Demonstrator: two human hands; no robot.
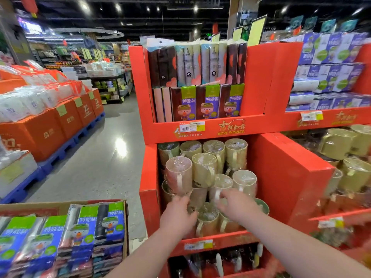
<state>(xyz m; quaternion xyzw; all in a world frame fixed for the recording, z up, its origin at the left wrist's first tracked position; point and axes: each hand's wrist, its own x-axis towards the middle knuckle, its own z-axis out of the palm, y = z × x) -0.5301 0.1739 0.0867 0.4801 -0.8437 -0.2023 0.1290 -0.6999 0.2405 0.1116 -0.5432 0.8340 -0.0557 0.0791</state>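
Note:
Several plastic-wrapped mugs are piled on the middle shelf of a red cardboard display stand (pixel 281 177). My left hand (pixel 176 214) reaches in with its back towards me, and its fingertips touch the base of a pinkish mug (pixel 178 175) that lies on its side. My right hand (pixel 237 205) reaches in beside it with fingers spread, touching a pale wrapped mug (pixel 221 184) near its handle. Neither hand plainly grips a mug. More mugs (pixel 208 221) lie under and between my hands.
The shelf above holds boxed packs with a cartoon figure (pixel 207 102) and dark rolls. A carton of similar packs (pixel 84 227) stands at lower left. More mugs (pixel 341 145) fill the stand to the right. Orange boxes on blue pallets (pixel 60 125) line the grey aisle floor (pixel 104 157).

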